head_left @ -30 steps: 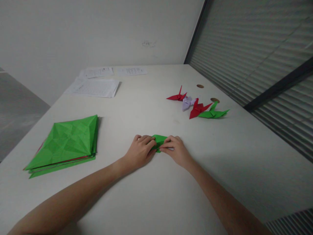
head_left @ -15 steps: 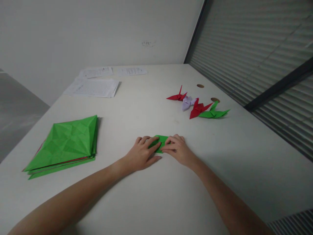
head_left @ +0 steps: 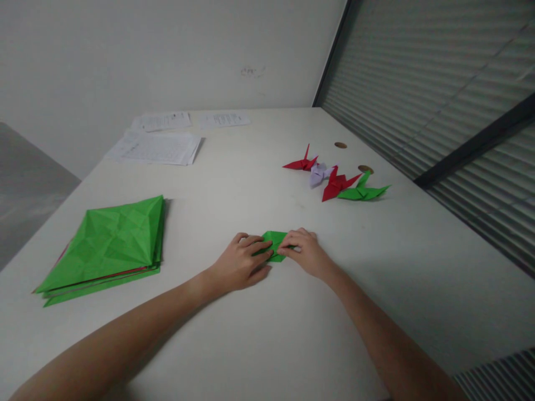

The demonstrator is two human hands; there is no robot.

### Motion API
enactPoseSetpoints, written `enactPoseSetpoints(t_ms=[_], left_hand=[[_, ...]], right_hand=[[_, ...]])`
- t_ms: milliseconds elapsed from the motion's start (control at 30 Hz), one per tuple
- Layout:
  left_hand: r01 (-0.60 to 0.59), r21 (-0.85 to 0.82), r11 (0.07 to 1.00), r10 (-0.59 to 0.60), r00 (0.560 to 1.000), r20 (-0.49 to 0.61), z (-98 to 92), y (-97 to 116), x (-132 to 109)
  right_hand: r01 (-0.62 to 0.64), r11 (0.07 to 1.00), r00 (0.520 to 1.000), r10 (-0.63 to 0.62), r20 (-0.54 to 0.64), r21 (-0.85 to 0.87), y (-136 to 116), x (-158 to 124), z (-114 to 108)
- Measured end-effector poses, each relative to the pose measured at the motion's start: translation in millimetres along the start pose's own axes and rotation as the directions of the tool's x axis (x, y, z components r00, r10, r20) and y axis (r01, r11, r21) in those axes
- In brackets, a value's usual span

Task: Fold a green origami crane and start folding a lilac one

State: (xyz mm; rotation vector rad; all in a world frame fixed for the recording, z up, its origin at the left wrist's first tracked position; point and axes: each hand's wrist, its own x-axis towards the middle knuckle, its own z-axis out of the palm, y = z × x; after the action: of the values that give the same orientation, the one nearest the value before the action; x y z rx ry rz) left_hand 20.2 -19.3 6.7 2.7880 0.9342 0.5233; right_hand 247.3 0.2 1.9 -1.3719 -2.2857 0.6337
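While both hands work near the middle of the white table [head_left: 234,195], a small piece of folded green paper [head_left: 275,238] lies flat beneath them, both its ends hidden by fingers. Left hand [head_left: 244,260]: palm down, fingers loosely spread and pressing over the paper's left part, thumb resting on the tabletop just off the near edge. Right hand [head_left: 303,250]: thumb and forefinger drawn narrow, pinching at the paper's right part; the exact line of the fold under the tips is too small to tell. Surroundings: to the left, near the left forearm but apart from it, a stack of green sheets [head_left: 119,239], creased on top, a thin red edge showing between layers. Beyond the hands on the right, four folded birds in a slanting row, each touching or overlapping its neighbour: far red bird [head_left: 301,164], lilac bird [head_left: 319,175], near red bird [head_left: 337,185], green bird [head_left: 363,192]. Two brown round spots behind them; the nearer [head_left: 365,169] partly covered by the green bird's upright point. Far left, printed papers [head_left: 156,148], overlapping. Slatted blinds [head_left: 418,83] line the table's right side; pale wall [head_left: 188,55] at the far end.
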Motion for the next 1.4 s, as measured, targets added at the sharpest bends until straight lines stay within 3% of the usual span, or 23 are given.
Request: enactPoseSetpoints(t_ms=[267, 533, 767, 1400], left_hand=[[0.083, -0.118, 0.990, -0.086, 0.996, -0.021, 0.2, -1.6, 2.1], [0.217, -0.350, 0.911, -0.255, 0.965, -0.066, 4.5, -9.4, 6.1], [0.357, -0.313, 0.880, -0.399, 0.914, -0.080, 10.5, -0.8, 13.3], [0.342, -0.232, 0.910, -0.373, 0.922, -0.102, 11.3, 3.4, 15.4]], right_hand=[[-0.195, 0.980, 0.973, 0.186, -0.134, -0.052, -1.6, 3.0, 9.5], [-0.225, 0.973, 0.965, 0.213, -0.150, -0.061, 0.9, 3.8, 12.7], [-0.254, 0.963, 0.956, 0.235, -0.174, -0.093, -1.5, 6.0, 15.0], [-0.233, 0.963, 0.953, 0.198, -0.229, -0.137, 2.1, 4.0, 19.9]])
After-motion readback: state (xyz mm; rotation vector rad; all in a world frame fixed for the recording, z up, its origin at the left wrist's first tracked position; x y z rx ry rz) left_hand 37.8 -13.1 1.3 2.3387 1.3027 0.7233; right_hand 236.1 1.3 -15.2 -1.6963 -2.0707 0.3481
